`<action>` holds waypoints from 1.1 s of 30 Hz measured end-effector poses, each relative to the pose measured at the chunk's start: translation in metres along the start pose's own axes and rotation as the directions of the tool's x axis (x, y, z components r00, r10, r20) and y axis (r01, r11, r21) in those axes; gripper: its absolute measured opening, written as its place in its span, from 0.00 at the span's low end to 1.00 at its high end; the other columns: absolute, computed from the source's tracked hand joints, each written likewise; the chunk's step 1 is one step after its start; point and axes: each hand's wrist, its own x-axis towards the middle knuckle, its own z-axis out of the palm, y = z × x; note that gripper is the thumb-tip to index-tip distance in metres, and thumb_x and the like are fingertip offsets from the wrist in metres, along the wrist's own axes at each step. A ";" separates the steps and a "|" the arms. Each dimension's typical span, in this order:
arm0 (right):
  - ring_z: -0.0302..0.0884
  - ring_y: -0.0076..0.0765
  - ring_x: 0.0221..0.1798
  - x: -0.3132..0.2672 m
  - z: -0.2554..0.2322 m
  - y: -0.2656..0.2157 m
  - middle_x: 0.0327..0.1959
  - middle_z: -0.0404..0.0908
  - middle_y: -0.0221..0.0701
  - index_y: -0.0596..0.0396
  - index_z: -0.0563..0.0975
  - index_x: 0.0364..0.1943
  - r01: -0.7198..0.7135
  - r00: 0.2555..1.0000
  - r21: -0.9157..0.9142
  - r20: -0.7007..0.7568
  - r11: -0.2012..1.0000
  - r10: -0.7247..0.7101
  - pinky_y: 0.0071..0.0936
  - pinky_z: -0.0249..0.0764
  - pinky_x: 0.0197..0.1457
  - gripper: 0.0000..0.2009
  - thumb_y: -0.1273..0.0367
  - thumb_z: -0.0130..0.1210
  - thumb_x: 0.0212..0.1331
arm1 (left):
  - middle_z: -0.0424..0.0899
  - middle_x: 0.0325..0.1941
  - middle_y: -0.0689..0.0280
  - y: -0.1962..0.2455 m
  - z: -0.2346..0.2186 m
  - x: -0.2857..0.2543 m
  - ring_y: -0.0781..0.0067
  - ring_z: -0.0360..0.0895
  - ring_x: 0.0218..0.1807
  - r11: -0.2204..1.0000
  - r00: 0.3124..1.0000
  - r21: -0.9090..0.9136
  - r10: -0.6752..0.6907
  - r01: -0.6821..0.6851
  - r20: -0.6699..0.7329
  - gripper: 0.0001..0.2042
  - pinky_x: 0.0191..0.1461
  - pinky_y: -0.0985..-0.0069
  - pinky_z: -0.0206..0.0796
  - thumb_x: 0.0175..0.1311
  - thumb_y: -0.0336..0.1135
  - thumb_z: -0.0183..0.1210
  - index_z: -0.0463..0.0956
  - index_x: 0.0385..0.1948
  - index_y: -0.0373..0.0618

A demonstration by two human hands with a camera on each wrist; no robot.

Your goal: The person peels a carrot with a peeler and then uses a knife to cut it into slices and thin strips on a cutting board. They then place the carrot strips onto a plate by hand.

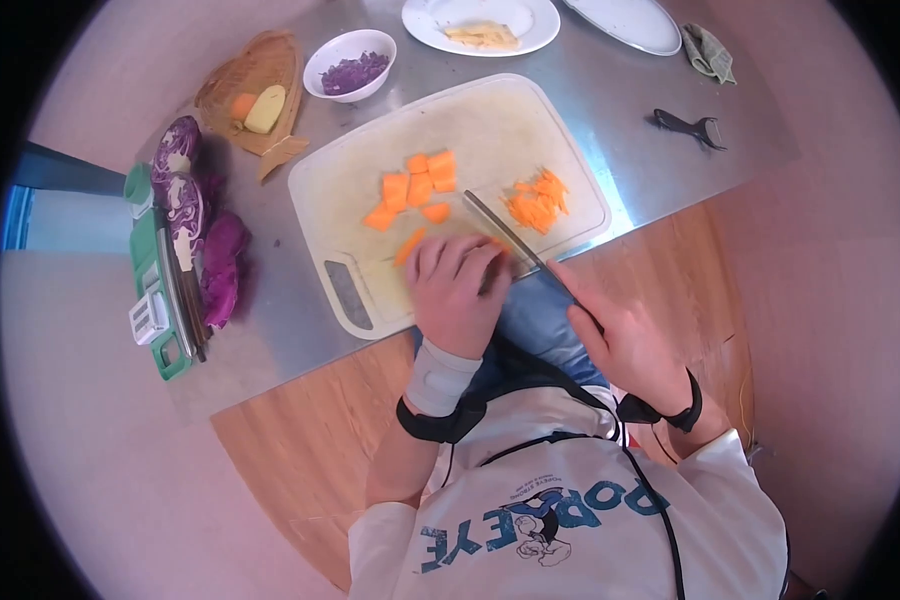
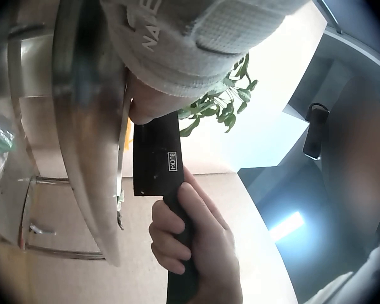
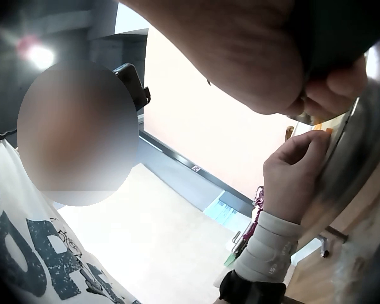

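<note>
My right hand [image 1: 625, 335] grips the black handle of a cleaver [image 2: 157, 155], whose dark blade stands edge-down over the white cutting board [image 1: 350, 165]. Beside the blade, my left hand [image 1: 460, 285] has its fingers bent down onto a carrot piece [image 3: 329, 132] near the board's front edge; the palm hides most of it. Carrot chunks [image 1: 420, 188] lie in the middle of the board, left of the blade. To the right of the blade sits a small pile of carrot shreds [image 1: 537, 202].
Behind the board stand a bowl [image 1: 312, 75] of shredded purple cabbage and a white plate [image 1: 425, 12] with pale strips. A woven basket [image 1: 270, 60] holds a cut yellow piece. Cabbage pieces [image 1: 185, 205] and a green slicer [image 1: 148, 260] lie left; a black peeler [image 1: 685, 126] lies right.
</note>
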 end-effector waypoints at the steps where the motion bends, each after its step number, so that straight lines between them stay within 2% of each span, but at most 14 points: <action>1: 0.82 0.64 0.32 0.000 -0.003 0.003 0.33 0.83 0.53 0.48 0.72 0.75 -0.001 1.000 0.010 0.008 1.000 0.001 0.50 0.79 0.38 0.26 0.73 0.55 0.72 | 0.88 0.43 0.71 0.001 -0.001 0.000 0.61 0.81 0.51 1.000 1.000 -0.002 -0.012 0.012 0.020 0.12 0.64 0.61 0.67 0.51 0.29 0.75 0.86 0.37 0.51; 4: 0.83 0.60 0.32 0.001 -0.006 0.018 0.33 0.84 0.49 0.47 0.71 0.76 0.022 0.999 0.022 0.036 1.000 -0.023 0.48 0.79 0.36 0.27 0.73 0.55 0.72 | 0.88 0.43 0.70 0.005 -0.004 0.004 0.59 0.81 0.51 1.000 0.998 0.024 -0.021 0.019 0.064 0.12 0.62 0.61 0.68 0.50 0.28 0.75 0.86 0.37 0.49; 6: 0.82 0.56 0.29 -0.001 -0.003 0.029 0.30 0.83 0.44 0.46 0.69 0.77 0.117 0.993 0.009 0.012 0.993 -0.117 0.47 0.78 0.33 0.29 0.72 0.56 0.72 | 0.88 0.43 0.69 0.006 -0.004 0.004 0.59 0.81 0.51 1.000 0.997 0.028 -0.016 0.014 0.078 0.12 0.61 0.61 0.69 0.49 0.27 0.75 0.86 0.36 0.48; 12: 0.77 0.48 0.22 0.001 -0.007 0.039 0.23 0.77 0.36 0.48 0.69 0.77 0.131 0.990 0.058 0.044 0.990 -0.134 0.43 0.75 0.27 0.29 0.70 0.58 0.71 | 0.88 0.43 0.69 0.007 -0.004 0.006 0.59 0.81 0.51 0.999 0.994 0.040 0.004 -0.009 0.112 0.15 0.60 0.61 0.69 0.45 0.24 0.76 0.86 0.36 0.48; 19: 0.77 0.45 0.21 0.000 -0.013 0.034 0.22 0.75 0.34 0.51 0.70 0.76 0.107 0.990 0.040 0.091 0.994 -0.110 0.41 0.74 0.25 0.29 0.70 0.59 0.71 | 0.87 0.45 0.69 0.007 -0.003 0.003 0.58 0.80 0.53 0.997 0.992 0.075 -0.011 0.002 0.128 0.14 0.61 0.60 0.68 0.44 0.24 0.77 0.86 0.34 0.48; 21: 0.80 0.50 0.24 0.001 -0.015 0.033 0.26 0.80 0.38 0.49 0.67 0.78 0.086 0.982 0.053 0.164 0.995 -0.093 0.43 0.75 0.27 0.29 0.72 0.57 0.72 | 0.87 0.46 0.68 0.006 -0.004 0.002 0.57 0.80 0.53 0.997 0.992 0.075 -0.008 -0.002 0.129 0.14 0.61 0.59 0.68 0.44 0.25 0.77 0.86 0.34 0.48; 31: 0.78 0.50 0.23 -0.006 -0.010 0.028 0.26 0.78 0.38 0.50 0.68 0.77 0.087 0.986 -0.016 0.147 0.996 -0.084 0.45 0.74 0.26 0.30 0.72 0.57 0.71 | 0.86 0.47 0.66 0.009 -0.003 0.000 0.55 0.80 0.56 0.996 0.992 0.083 0.005 -0.016 0.127 0.15 0.62 0.58 0.68 0.42 0.23 0.77 0.84 0.33 0.46; 33: 0.77 0.41 0.18 -0.008 -0.006 0.031 0.22 0.74 0.33 0.53 0.70 0.76 0.174 0.982 -0.054 0.086 0.983 -0.169 0.38 0.73 0.21 0.33 0.71 0.61 0.65 | 0.86 0.47 0.66 0.009 -0.002 0.000 0.54 0.80 0.56 0.997 0.992 0.076 -0.002 -0.008 0.126 0.16 0.62 0.58 0.68 0.41 0.23 0.77 0.84 0.33 0.46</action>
